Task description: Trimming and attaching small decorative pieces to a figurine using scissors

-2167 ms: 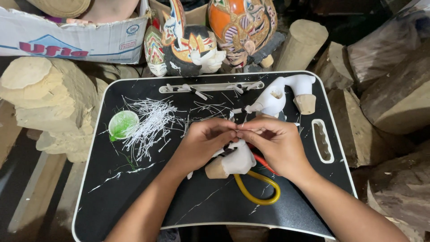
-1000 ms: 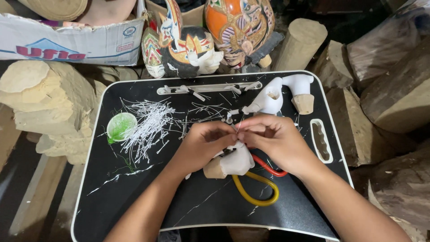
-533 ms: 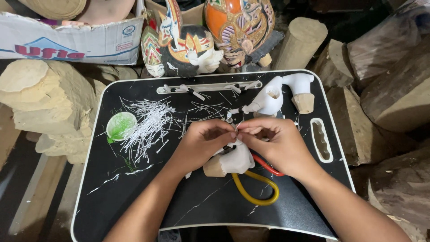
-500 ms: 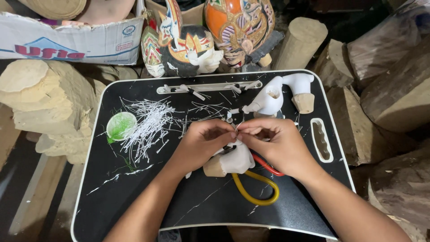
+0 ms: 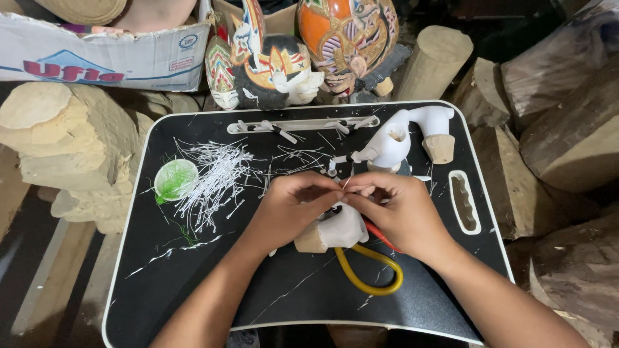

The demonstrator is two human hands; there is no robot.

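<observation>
Both hands, left hand [image 5: 293, 206] and right hand [image 5: 396, 209], have fingertips pinched together on a thin white strand [image 5: 346, 185], right above the small white-painted carved wooden piece [image 5: 335, 232], probably to keep it taut

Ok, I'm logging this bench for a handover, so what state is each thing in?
left hand: fingertips pinched at a thin white strand
right hand: fingertips pinched, meeting the left
white carved piece: lying under the hands
second white piece: lying on the tray, untouched
white strands: loose, scattered
black tray: flat, paint-streaked
</observation>
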